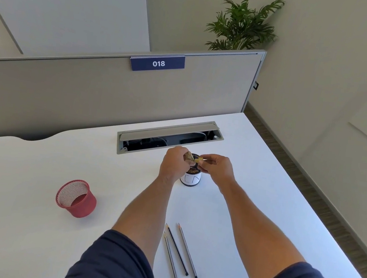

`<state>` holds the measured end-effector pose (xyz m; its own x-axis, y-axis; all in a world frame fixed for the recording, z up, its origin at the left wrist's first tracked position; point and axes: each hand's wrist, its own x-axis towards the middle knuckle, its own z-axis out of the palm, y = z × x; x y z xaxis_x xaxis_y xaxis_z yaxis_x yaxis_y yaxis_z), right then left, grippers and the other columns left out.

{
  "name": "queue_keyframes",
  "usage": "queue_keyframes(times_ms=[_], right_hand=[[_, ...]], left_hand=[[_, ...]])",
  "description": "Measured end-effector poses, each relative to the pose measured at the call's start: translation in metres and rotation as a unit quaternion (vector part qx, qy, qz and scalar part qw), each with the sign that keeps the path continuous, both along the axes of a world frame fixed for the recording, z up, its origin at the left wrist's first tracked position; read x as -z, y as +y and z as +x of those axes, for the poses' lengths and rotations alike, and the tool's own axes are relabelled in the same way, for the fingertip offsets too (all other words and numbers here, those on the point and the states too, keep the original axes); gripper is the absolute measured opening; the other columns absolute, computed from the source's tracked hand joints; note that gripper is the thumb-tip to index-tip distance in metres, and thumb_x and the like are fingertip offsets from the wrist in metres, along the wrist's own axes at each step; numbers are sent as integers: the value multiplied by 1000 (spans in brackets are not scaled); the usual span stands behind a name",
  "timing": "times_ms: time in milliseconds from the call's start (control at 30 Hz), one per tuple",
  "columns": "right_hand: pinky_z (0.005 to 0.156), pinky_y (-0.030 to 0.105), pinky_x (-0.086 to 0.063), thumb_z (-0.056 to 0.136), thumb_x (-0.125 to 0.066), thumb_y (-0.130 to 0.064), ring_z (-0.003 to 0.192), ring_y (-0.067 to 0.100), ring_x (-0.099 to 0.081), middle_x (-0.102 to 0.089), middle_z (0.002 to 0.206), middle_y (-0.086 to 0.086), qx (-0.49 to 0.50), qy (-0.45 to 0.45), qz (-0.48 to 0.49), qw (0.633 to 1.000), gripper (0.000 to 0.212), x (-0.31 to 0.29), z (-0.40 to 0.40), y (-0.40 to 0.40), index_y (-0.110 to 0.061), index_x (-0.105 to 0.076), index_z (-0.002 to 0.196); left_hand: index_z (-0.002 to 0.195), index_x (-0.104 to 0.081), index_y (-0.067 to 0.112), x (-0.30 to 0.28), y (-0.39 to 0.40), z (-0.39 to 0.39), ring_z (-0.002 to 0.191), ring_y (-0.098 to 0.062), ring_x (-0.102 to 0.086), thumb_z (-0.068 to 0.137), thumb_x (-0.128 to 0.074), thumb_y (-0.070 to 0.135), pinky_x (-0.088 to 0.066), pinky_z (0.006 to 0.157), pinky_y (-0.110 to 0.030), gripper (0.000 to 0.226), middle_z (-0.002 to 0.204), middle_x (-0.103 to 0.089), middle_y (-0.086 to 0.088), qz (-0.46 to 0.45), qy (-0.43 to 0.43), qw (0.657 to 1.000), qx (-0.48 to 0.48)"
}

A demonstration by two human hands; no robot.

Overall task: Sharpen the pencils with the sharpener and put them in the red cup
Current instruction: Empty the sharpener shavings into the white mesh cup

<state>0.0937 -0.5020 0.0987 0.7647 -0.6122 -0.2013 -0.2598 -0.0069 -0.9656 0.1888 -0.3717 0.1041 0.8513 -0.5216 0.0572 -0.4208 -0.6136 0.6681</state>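
My left hand grips a small brownish sharpener over a white and black jar with shavings inside. My right hand pinches a short yellowish piece, possibly a pencil end, right against the sharpener. Both hands hover above the jar's mouth. A red mesh cup stands on the white desk to the left, tilted toward me in the view, with nothing visible inside. Three dark pencils lie side by side on the desk between my forearms, tips pointing away.
An open cable tray is set into the desk just behind the jar. A grey partition with a blue "018" label bounds the back. The desk's right edge drops to the floor. A potted plant stands behind the partition.
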Motion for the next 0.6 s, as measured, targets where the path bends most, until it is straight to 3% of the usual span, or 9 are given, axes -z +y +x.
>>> queue_keyframes(times_ms=[233, 400, 533, 600], right_hand=[[86, 37, -61, 82, -79, -14, 79, 21, -76, -77, 86, 2, 11, 4, -46, 999, 21, 2, 5, 8, -12, -76, 103], [88, 42, -60, 81, -79, -17, 83, 20, -75, -78, 84, -3, -11, -6, -43, 999, 16, 7, 4, 14, -33, -76, 83], [85, 39, -61, 84, -78, -15, 79, 23, -76, -78, 84, 6, 56, -31, 6, 998, 22, 11, -5, 13, -11, -75, 106], [84, 37, -61, 85, -77, -11, 80, 25, -76, -77, 85, 9, 53, -41, 22, 998, 20, 13, -13, 16, -8, -74, 105]], left_hand=[[79, -69, 20, 0, 7, 1, 77, -16, -61, 76, -77, 20, -54, 67, -31, 8, 81, -65, 3, -24, 15, 1000, -11], [78, -69, 22, -1, 18, -1, 75, -12, -59, 74, -78, 21, -48, 63, -26, 10, 77, -65, 7, -54, 35, 998, -29], [80, -68, 24, -3, 32, -5, 77, -5, -58, 75, -77, 24, -37, 59, -16, 10, 78, -64, 12, -90, 58, 992, -60], [87, -69, 24, -4, 41, -7, 81, -7, -59, 79, -73, 22, -40, 64, -16, 9, 82, -65, 14, -103, 69, 989, -76]])
